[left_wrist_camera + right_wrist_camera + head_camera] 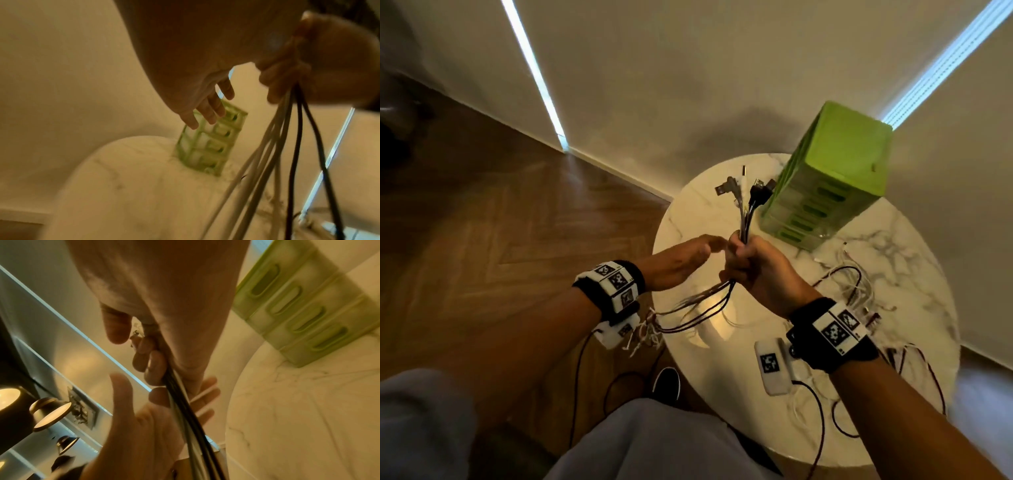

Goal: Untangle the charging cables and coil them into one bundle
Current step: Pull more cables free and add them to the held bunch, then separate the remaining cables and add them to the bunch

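Each bare forearm wears a black fabric wristband (pixel 828 337) carrying white blocks printed with black square-patterned markers (pixel 616 281). A thin dark cable (pixel 577 377) hangs from the left band. Grey trousers (pixel 647 442) cover the legs.

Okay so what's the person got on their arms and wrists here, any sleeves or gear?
Both forearms are bare, with no sleeves. Each wrist wears a black band carrying white blocks printed with black-and-white square tag markers. A small white module hangs under the left wrist, and thin dark leads trail down from the wrist gear. The left hand and right hand are bare, with no gloves.
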Tool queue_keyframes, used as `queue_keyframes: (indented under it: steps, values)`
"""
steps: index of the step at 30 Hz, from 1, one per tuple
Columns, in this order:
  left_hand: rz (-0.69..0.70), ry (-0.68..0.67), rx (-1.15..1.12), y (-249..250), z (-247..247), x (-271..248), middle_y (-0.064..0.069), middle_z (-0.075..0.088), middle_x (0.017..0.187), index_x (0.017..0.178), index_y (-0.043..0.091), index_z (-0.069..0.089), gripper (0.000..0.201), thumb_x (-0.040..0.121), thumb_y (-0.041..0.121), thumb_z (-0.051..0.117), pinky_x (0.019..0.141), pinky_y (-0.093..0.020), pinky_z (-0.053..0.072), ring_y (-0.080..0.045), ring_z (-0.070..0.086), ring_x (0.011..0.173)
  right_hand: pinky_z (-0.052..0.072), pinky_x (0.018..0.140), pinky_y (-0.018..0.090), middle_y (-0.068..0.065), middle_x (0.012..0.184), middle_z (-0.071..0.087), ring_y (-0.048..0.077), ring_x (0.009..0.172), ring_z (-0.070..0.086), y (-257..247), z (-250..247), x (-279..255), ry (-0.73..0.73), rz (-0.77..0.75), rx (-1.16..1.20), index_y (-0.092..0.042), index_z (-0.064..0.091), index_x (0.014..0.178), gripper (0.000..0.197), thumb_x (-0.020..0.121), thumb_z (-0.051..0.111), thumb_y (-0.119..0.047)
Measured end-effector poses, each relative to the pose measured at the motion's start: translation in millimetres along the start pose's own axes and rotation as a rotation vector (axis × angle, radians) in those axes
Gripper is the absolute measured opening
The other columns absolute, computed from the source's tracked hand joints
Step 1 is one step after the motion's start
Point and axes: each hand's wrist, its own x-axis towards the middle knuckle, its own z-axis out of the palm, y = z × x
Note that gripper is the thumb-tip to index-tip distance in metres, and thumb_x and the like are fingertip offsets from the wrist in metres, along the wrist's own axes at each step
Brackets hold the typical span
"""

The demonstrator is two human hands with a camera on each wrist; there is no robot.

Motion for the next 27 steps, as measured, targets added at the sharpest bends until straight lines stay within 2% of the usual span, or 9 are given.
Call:
queue_keyframes:
  steps: [4,7,10,12,15,18,20,23,27]
  values:
    - [0.066,-0.093,-0.205,44,24,40,0.003,0.049,0.149,0.145,0.017,0.045,0.063,0.100,0.056,0.023,0.113,-0.015,0.031,0.004,0.041,0.138,0.038,0.067,0.033,0.001,0.069,0.037,0.014,0.061,0.037,7,-21,-27,-0.024,0.068,-0.069,-0.014,0.045,0.073,0.012,0.072,0.050,-0.003]
    - [0.019,-0.168,-0.193,68,42,64,0.021,0.062,0.125,0.131,0.033,0.058,0.039,0.108,0.038,0.027,0.100,-0.013,0.041,0.009,0.054,0.120,0.047,0.076,0.034,0.001,0.072,0.040,0.013,0.067,0.043,10,-38,-47,-0.059,0.137,-0.153,-0.013,0.042,0.083,0.017,0.072,0.056,-0.010]
    - [0.009,-0.161,-0.121,76,63,87,0.016,0.058,0.087,0.123,0.033,0.067,0.043,0.106,0.046,0.029,0.084,-0.014,0.045,0.005,0.060,0.088,0.052,0.085,0.038,0.012,0.090,0.056,0.021,0.082,0.056,21,-58,-56,0.094,0.060,-0.531,-0.006,0.047,0.106,0.023,0.085,0.057,-0.003]
    - [-0.004,-0.098,-0.062,77,76,105,0.008,0.053,0.084,0.120,0.029,0.070,0.048,0.106,0.048,0.028,0.079,-0.014,0.044,0.002,0.057,0.079,0.051,0.091,0.038,0.020,0.116,0.057,0.028,0.105,0.058,37,-72,-57,0.234,-0.029,-0.825,-0.003,0.044,0.128,0.040,0.091,0.059,-0.002]
    - [-0.059,0.007,0.033,77,86,132,0.005,0.051,0.088,0.116,0.025,0.072,0.056,0.106,0.048,0.022,0.081,-0.012,0.039,-0.002,0.053,0.084,0.041,0.093,0.022,0.008,0.137,0.045,0.019,0.119,0.051,54,-100,-64,0.323,0.032,-0.899,-0.009,0.043,0.140,0.051,0.094,0.064,-0.012]
    - [-0.081,0.016,0.032,69,95,159,-0.001,0.060,0.092,0.109,0.016,0.073,0.057,0.107,0.046,0.025,0.092,-0.025,0.044,-0.010,0.057,0.092,0.047,0.096,0.028,0.003,0.131,0.056,0.017,0.116,0.058,59,-143,-80,0.433,0.110,-0.777,-0.015,0.059,0.130,0.036,0.094,0.063,-0.012]
    - [-0.146,-0.010,-0.056,64,107,172,-0.013,0.069,0.100,0.104,0.005,0.071,0.058,0.107,0.045,0.029,0.081,-0.031,0.051,-0.017,0.062,0.088,0.050,0.091,0.032,0.000,0.116,0.067,0.017,0.105,0.065,63,-181,-95,0.636,0.107,-0.674,-0.019,0.068,0.109,0.020,0.092,0.063,-0.012]
    - [-0.233,-0.015,-0.190,64,129,185,-0.007,0.073,0.096,0.097,0.012,0.059,0.043,0.107,0.045,0.034,0.052,-0.024,0.044,-0.015,0.058,0.063,0.056,0.088,0.045,0.002,0.095,0.073,0.025,0.093,0.069,75,-248,-119,0.971,0.174,-0.568,-0.024,0.067,0.088,0.018,0.082,0.062,-0.040]
    - [-0.258,0.022,-0.119,60,157,204,0.005,0.070,0.076,0.083,0.019,0.055,0.039,0.108,0.042,0.035,0.049,-0.014,0.038,-0.012,0.044,0.057,0.056,0.086,0.050,0.008,0.091,0.075,0.032,0.092,0.070,104,-327,-137,1.048,0.426,-0.626,-0.019,0.067,0.087,0.024,0.087,0.056,-0.041]
